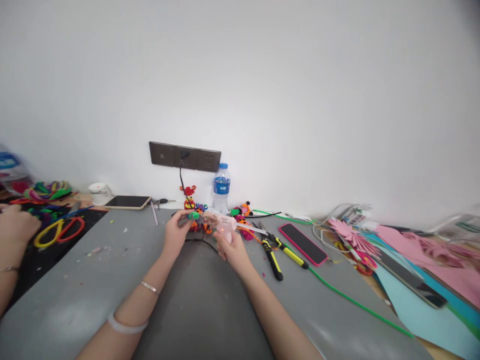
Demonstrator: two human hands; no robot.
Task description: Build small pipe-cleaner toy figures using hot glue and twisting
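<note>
Near the middle of the grey mat [195,310], my left hand [177,231] pinches a small green fuzzy piece [194,215]. My right hand [231,250] is wrapped round the handle of a pale pink glue gun [225,224], whose front points left, close to the green piece. A white glue stick [251,229] sticks out of the gun's back to the right. Behind both hands are colourful fuzzy figures, one of them red and yellow [188,197], partly hidden by the hands and gun.
A water bottle [221,189] stands by the wall below a socket strip [185,156]. Pliers [272,257] and a pink-edged phone [303,243] lie right; coloured paper [408,300] lies farther right. At left are another phone [128,202], scissors [60,232] and another person's hand [17,225].
</note>
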